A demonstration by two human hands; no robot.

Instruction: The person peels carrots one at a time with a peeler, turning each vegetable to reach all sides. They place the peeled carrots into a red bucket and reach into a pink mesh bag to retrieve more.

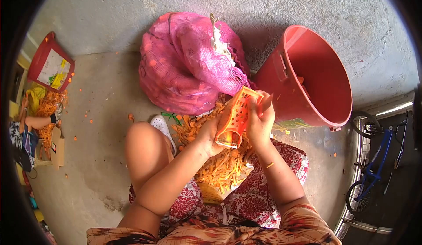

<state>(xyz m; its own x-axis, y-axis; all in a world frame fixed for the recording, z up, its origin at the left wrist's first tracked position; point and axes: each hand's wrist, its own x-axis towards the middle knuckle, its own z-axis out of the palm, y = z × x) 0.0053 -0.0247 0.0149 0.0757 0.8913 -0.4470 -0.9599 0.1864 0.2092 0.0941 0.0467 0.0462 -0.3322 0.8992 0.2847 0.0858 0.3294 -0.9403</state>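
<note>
Orange perforated plastic grater (235,115): light, stiff, sharp-holed; left hand (210,135) grips its lower end, right hand (260,121) pinches a small carrot piece (267,104) against it.

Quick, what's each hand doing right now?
Left hand: closed around the orange grater.
Right hand: closed on a carrot piece, pressed against the grater.

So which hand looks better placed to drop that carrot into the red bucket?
Probably the right hand. It holds the carrot against the orange grater and sits on the side of the red bucket. The left hand is busy gripping the grater, farther from the bucket.
</note>
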